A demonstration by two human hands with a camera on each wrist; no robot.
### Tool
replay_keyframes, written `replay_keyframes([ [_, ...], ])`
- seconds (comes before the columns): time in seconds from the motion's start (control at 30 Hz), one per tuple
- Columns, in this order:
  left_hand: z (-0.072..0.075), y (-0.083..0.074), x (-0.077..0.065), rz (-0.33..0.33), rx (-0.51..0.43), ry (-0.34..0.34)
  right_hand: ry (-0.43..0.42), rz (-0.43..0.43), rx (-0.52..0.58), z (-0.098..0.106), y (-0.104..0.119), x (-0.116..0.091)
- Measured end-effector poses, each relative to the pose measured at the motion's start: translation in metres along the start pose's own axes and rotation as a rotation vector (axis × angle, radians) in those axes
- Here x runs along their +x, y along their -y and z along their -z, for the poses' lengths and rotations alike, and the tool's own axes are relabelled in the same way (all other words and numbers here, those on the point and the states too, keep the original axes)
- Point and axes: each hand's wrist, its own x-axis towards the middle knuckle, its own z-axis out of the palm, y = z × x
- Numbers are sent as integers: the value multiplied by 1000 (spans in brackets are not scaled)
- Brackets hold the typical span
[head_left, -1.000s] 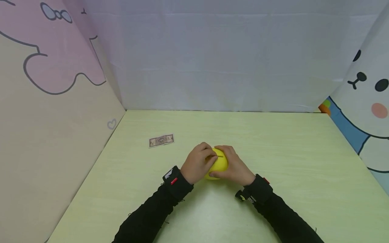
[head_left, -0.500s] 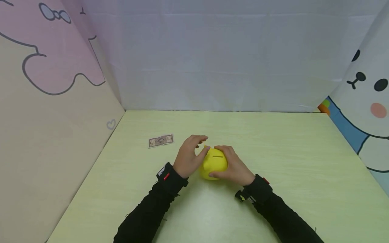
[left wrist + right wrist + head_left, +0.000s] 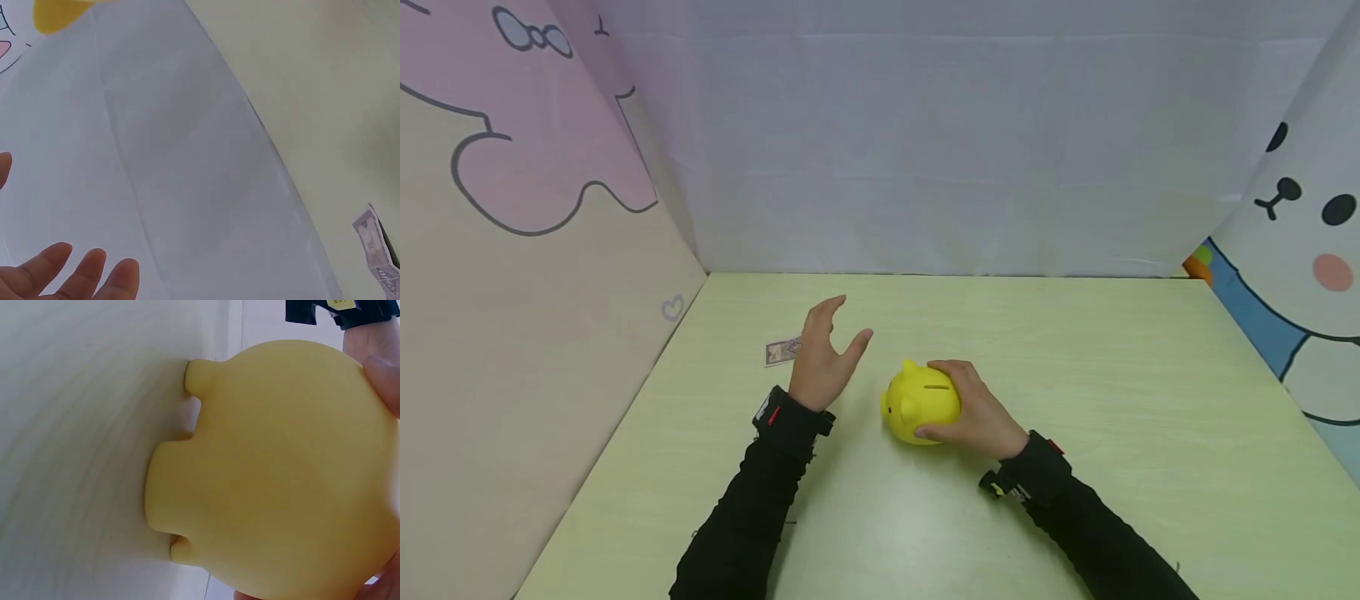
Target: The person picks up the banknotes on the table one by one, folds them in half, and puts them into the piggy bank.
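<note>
A yellow piggy bank stands on the table with its snout to the left and its dark coin slot facing up. My right hand holds it from the right, thumb at the front and fingers round the back; the right wrist view shows the bank's rounded body and stubby feet on the tabletop. My left hand is in the air to the left of the bank, fingers spread, with nothing in it. Behind that hand lies a small banknote, partly covered by it in the head view.
The pale wooden table is bounded by a white sheet at the back. Cartoon-printed panels stand on the left and right. In the left wrist view the creased banknote lies near the right edge.
My left hand has withdrawn from the top of the piggy bank and moved left toward the banknote, its fingers spreading. My right hand and the bank have stayed in place.
</note>
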Motion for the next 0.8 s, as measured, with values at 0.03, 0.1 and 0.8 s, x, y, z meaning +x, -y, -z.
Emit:
replay_keyframes([
  [0.03, 2, 3, 1, 17, 1, -4, 1, 0, -2, 0, 0, 0],
  [0.1, 5, 10, 4, 52, 2, -8, 3, -2, -2, 0, 0, 0],
  [0.8, 34, 71, 19, 368, 39, 130, 2, 26, -9, 0, -2, -1],
])
